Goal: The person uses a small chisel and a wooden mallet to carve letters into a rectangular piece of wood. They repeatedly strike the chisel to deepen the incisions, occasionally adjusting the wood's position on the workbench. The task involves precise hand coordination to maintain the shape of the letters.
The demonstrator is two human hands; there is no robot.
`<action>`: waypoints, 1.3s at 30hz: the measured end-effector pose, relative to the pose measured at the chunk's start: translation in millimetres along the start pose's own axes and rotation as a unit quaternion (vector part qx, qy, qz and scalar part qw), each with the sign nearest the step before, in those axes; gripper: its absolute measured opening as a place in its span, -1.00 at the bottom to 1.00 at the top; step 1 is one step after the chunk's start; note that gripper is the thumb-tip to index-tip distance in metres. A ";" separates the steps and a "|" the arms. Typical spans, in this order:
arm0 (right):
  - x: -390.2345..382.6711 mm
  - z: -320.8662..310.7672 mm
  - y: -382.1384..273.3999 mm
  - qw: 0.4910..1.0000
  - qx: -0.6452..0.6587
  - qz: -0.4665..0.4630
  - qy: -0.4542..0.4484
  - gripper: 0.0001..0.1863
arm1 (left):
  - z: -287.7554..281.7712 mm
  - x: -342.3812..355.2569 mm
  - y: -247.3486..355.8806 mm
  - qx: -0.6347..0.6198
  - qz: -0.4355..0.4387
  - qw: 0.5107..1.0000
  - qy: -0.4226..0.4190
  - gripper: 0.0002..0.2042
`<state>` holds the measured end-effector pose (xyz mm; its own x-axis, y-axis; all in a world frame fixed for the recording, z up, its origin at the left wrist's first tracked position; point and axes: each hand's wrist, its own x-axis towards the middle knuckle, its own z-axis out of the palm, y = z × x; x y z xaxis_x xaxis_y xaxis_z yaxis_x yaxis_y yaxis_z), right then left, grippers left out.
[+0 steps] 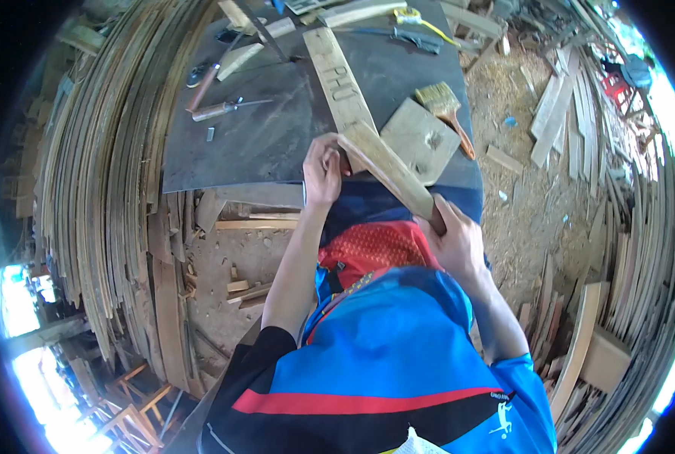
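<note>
A short, thick piece of wood (pixel 392 169) slants between my hands over the near edge of the dark work surface. My right hand (pixel 458 238) grips its lower right end, thumb and fingers closed round it. At the upper left end, the curled fingers of my left hand (pixel 323 172) hold the wood. Beneath and beyond it lies a long pale board (pixel 340 82) with dark lettering on its face. A squarish wooden block (pixel 419 141) with a mark in its middle sits just right of the held piece.
On the dark tabletop (pixel 254 155) lie a paintbrush (pixel 445 110), a screwdriver-like tool (pixel 220 110), a yellow tape measure (pixel 408 15) and offcuts. Tall stacks of wood strips (pixel 99 174) stand at the left, with more (pixel 640 257) at the right. Scraps litter the dirt floor.
</note>
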<state>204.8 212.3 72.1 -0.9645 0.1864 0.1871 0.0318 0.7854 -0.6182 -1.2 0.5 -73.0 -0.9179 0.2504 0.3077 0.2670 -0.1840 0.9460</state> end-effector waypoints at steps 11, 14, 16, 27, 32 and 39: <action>20.2 -17.9 7.7 0.995 0.002 0.039 0.088 -0.51 | 10.6 6.2 19.1 0.128 0.050 0.990 0.010 -0.84; 13.4 -12.0 14.7 0.997 -0.064 0.012 0.039 -0.50 | 13.8 7.9 36.9 0.189 0.048 0.980 -0.048 -0.75; 8.5 -10.1 19.1 0.998 -0.061 0.005 0.017 -0.48 | 12.3 6.9 32.4 0.213 0.048 0.975 -0.050 -0.59; 10.9 -5.3 29.9 0.998 0.000 0.057 -0.011 -0.50 | 7.2 7.6 33.0 0.256 0.020 0.963 -0.085 -0.57; 6.8 -7.5 24.3 0.999 -0.026 0.012 -0.039 -0.46 | 8.3 6.1 32.8 0.245 0.026 0.966 -0.080 -0.60; 7.6 -9.9 39.1 0.985 0.050 0.165 0.016 -0.47 | 5.5 11.1 35.2 0.210 0.057 0.973 -0.081 -0.77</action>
<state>201.3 250.2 56.9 -0.8968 0.4422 -0.0140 0.3151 0.6162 -0.7218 -0.4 2.0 -35.7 -0.8258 0.4039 0.3937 0.4925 0.1763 0.8523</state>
